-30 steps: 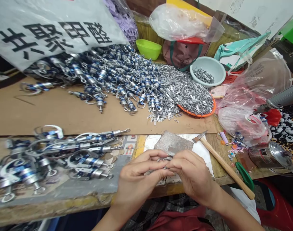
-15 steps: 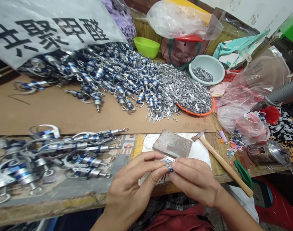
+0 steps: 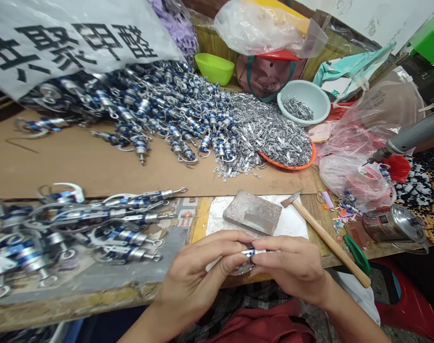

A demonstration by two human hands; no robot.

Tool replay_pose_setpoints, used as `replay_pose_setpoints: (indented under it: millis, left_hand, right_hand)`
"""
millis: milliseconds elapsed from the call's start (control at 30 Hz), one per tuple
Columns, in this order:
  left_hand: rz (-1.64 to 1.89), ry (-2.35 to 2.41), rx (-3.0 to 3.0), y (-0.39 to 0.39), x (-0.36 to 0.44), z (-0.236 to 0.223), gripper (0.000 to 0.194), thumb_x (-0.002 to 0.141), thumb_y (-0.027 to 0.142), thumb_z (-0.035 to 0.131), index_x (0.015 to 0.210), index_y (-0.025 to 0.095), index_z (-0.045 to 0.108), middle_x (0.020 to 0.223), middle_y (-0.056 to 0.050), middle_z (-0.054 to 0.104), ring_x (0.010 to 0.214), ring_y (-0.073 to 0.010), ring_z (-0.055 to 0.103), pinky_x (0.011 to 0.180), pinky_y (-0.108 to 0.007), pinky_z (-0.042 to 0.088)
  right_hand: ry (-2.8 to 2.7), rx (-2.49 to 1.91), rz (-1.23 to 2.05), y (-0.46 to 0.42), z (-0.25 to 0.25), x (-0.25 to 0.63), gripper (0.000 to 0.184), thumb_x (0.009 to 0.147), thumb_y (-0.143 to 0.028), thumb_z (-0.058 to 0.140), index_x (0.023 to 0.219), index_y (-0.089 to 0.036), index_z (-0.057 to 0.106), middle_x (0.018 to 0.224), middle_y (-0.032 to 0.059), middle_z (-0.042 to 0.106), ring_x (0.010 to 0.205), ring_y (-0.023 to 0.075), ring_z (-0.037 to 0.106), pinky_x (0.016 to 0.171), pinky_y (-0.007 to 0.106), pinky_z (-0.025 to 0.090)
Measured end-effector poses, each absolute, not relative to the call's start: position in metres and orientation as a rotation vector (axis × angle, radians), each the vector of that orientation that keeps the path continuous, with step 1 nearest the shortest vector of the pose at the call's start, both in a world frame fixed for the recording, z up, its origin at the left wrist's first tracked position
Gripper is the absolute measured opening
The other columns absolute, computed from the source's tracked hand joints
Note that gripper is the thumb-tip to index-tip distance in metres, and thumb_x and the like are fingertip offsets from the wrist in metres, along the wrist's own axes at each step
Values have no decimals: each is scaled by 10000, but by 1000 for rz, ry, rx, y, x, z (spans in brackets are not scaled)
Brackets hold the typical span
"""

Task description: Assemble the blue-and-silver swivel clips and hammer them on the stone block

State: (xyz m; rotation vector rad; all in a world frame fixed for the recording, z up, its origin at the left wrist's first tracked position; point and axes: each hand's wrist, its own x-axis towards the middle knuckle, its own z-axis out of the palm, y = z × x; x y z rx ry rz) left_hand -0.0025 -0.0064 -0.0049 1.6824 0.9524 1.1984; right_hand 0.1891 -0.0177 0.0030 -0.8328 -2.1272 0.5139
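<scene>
Between both hands is a small blue-and-silver metal fitting (image 3: 251, 253), mostly covered by fingers. My left hand (image 3: 206, 269) pinches its left end between thumb and fingers. From the right, my right hand (image 3: 291, 267) grips the other end, fingertips close to the left ones. Just beyond the hands lies a grey stone block (image 3: 252, 212) on white paper. To its right rests a hammer (image 3: 327, 238) with a wooden handle. Left of my hands, several blue-and-silver fittings with curved hooks and ring ends (image 3: 106, 214) lie in a group at the table's front.
A large heap of similar fittings (image 3: 174, 105) spills across the cardboard (image 3: 60, 171). Small flat metal links (image 3: 274, 136) overflow an orange-rimmed tray. Pins fill part of a pale blue bowl (image 3: 322, 97). A power screwdriver (image 3: 409, 136), a metal mug (image 3: 391, 226) and plastic bags stand right.
The fitting has been turned in my fingers; the flat silver link that showed on top is no longer plainly visible there. Both hands have shifted slightly and still hold it.
</scene>
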Motion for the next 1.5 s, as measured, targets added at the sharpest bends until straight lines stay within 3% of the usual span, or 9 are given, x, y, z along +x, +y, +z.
replay_pose_setpoints:
  millis: [167,300,400,533,667,833,1067,1333,1500]
  left_hand:
    - [1112,1105,939,-18,18,-15,57,687,237,706,724,223,746,699,-30,748,626,-150,690,574,-178,550]
    - [1133,1053,599,-26,31,-18,469,528,199,816,977,234,687,837,-19,747,751,-145,691,663,-177,552]
    - [1234,1120,546,-26,38,-17,558,538,188,806,1064,225,623,822,0,722,788,-117,670,703,-160,533]
    - [1258,1145,531,-24,46,-16,627,570,202,780,1140,200,521,736,15,682,716,-103,647,674,-176,531]
    - [1210,1163,581,-21,45,-18,592,584,212,772,1101,210,484,745,20,673,753,-113,651,693,-190,535]
    - [1134,1096,654,-14,39,-27,531,586,230,775,978,209,417,746,10,678,694,-134,669,674,-250,557]
    - [1196,1116,552,-12,41,-28,473,551,189,783,817,219,394,673,50,657,686,-102,657,649,-191,536]
    - [1208,1029,555,-10,40,-30,485,553,154,788,810,215,382,670,49,658,624,-116,660,569,-198,541]
    - [1205,1015,584,-10,40,-40,494,567,200,795,820,209,371,714,22,668,600,-107,642,555,-214,541]
  right_hand:
    - [-1864,-1018,716,-22,-1,187,151,741,-205,697,890,-176,698,809,61,685,693,124,654,612,205,541]
    - [-1831,-1134,851,-19,7,194,154,745,-255,693,864,-162,715,763,57,669,641,123,624,546,213,509]
    - [-2037,-1106,956,4,22,203,131,792,-229,638,880,-168,714,811,48,676,692,115,624,609,219,508]
    - [-2285,-1364,506,70,26,203,206,847,-112,509,939,-162,688,899,50,697,833,138,632,746,256,485]
    - [-2615,-1671,156,123,1,181,231,824,-59,465,870,-114,684,878,122,685,858,228,625,701,314,461]
    - [-2642,-1624,157,136,-14,168,236,772,-12,464,846,-96,672,926,152,656,871,241,609,681,312,441]
    - [-2464,-1333,407,93,17,202,149,821,-115,545,911,-148,658,843,24,673,753,97,619,692,201,475]
    - [-2699,-960,263,27,27,208,242,858,-60,429,855,-148,655,791,55,658,683,149,560,604,270,422]
    - [-2559,-958,569,39,24,193,153,833,-128,536,837,-140,688,722,41,651,659,128,579,584,219,436]
